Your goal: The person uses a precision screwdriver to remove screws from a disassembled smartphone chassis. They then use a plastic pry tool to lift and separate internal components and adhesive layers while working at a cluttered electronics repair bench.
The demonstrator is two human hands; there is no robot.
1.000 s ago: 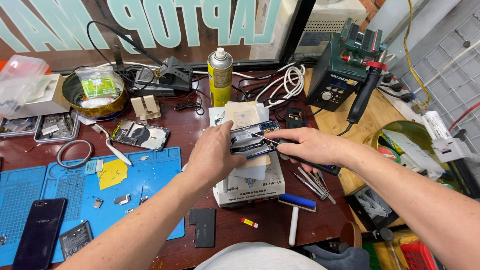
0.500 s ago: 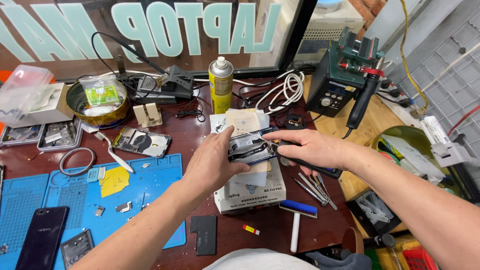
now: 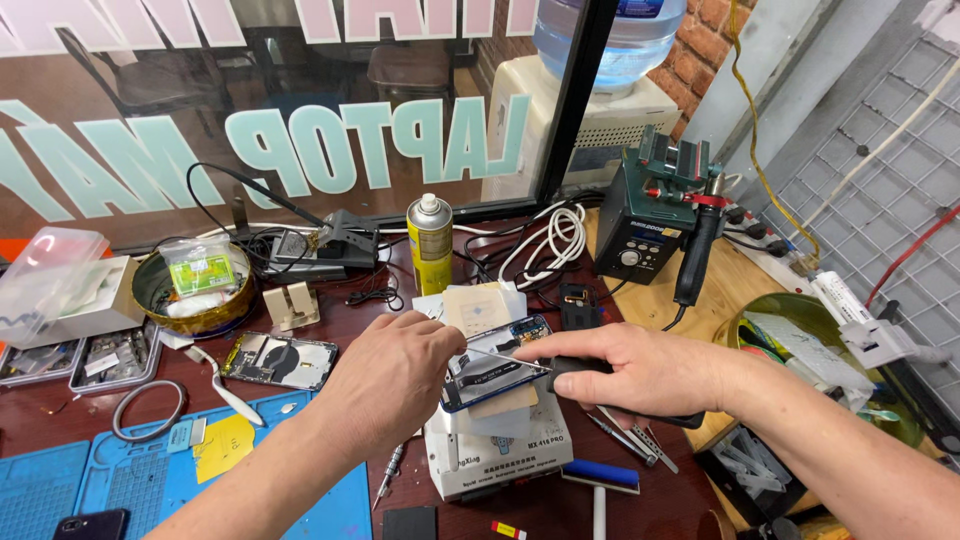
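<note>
- Head view: left hand (image 3: 395, 375) grips phone (image 3: 497, 365) on white box (image 3: 500, 450), as before.
- Right hand (image 3: 640, 372) holds black tool, tip now at phone's edge, just right of left hand.
- Camera tilted up since.

Two bare hands, the left hand (image 3: 390, 385) and the right hand (image 3: 640, 372), meet over one opened phone (image 3: 495, 365) lying on one white box-shaped machine (image 3: 500, 455). Around them stand one yellow spray can (image 3: 429, 245), one dark soldering station (image 3: 650, 215) with one hot-air handle (image 3: 698, 250), and one round tin bowl (image 3: 190, 295). Also on the bench are one blue work mat (image 3: 150, 480), one second opened phone (image 3: 278, 360), one coil of white cable (image 3: 550, 240) and one clear plastic box (image 3: 50, 270).
</note>
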